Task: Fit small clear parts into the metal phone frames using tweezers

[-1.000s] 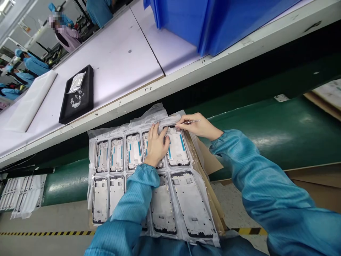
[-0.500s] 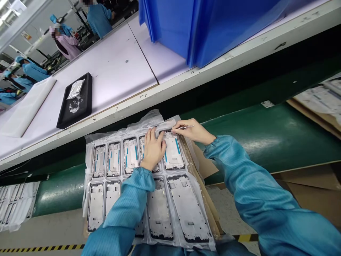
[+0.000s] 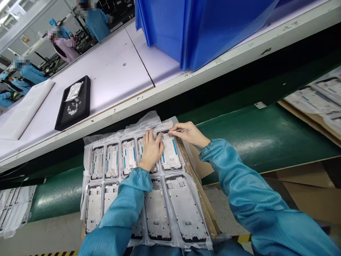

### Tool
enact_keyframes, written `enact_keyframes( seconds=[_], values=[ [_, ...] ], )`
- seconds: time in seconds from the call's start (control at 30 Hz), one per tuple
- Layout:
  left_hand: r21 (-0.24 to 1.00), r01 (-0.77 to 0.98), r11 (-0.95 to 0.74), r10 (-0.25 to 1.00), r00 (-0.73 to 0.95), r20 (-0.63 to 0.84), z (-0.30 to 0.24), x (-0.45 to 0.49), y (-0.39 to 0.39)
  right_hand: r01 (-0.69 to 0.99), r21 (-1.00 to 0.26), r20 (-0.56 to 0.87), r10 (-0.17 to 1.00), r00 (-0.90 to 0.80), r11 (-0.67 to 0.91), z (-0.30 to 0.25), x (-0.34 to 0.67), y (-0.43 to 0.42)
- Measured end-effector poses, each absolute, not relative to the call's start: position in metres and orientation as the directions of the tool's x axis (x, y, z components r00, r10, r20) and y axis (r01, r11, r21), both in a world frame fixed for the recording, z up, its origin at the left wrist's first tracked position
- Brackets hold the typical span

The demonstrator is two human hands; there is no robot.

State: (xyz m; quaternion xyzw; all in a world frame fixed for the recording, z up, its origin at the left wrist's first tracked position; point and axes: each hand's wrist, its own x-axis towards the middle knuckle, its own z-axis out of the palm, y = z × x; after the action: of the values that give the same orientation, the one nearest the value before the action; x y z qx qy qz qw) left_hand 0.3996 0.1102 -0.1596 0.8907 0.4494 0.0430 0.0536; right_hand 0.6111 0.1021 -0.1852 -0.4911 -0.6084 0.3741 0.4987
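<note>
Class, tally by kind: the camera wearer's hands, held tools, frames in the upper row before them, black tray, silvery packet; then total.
Left hand and right hand: 2
Metal tool: 1
Upper-row frames, one partly covered: 5
Black tray: 1
Silvery packet: 1
Total: 10

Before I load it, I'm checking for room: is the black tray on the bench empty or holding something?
Holding something: a silvery packet and scattered small whitish pieces lie in the black tray.

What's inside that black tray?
The black tray holds a shiny packet and some whitish bits. Whatever is under or inside the packet is covered, so I can't see it.
</note>
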Motion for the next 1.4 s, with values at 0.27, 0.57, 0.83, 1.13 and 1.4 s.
enact_keyframes(
  seconds=[0.27, 0.57, 0.83, 1.13, 1.4],
  values=[
    [0.107, 0.788, -0.607, 0.793, 0.608, 0.020, -0.1606, 0.3997, 0.1096, 0.212, -0.944, 0.255, 0.967, -0.018, 0.253, -0.1874, 0.6093, 0.1009],
    [0.011, 0.785, -0.619, 0.784, 0.619, -0.050, -0.1579, 0.4033, 0.1082, 0.216, -0.942, 0.262, 0.965, 0.001, 0.255, -0.1887, 0.6070, 0.0982],
    [0.010, 0.779, -0.628, 0.778, 0.628, -0.033, -0.1584, 0.4018, 0.1078, 0.214, -0.940, 0.273, 0.962, 0.003, 0.266, -0.1862, 0.6065, 0.0966],
    [0.066, 0.787, -0.613, 0.789, 0.615, -0.003, -0.1615, 0.3993, 0.1075, 0.249, -0.927, 0.291, 0.957, 0.011, 0.279, -0.1885, 0.6063, 0.0946],
    [0.094, 0.789, -0.608, 0.792, 0.610, 0.005, -0.1606, 0.3982, 0.1076, 0.221, -0.939, 0.275, 0.961, 0.027, 0.263, -0.1924, 0.6049, 0.0967]
  ],
)
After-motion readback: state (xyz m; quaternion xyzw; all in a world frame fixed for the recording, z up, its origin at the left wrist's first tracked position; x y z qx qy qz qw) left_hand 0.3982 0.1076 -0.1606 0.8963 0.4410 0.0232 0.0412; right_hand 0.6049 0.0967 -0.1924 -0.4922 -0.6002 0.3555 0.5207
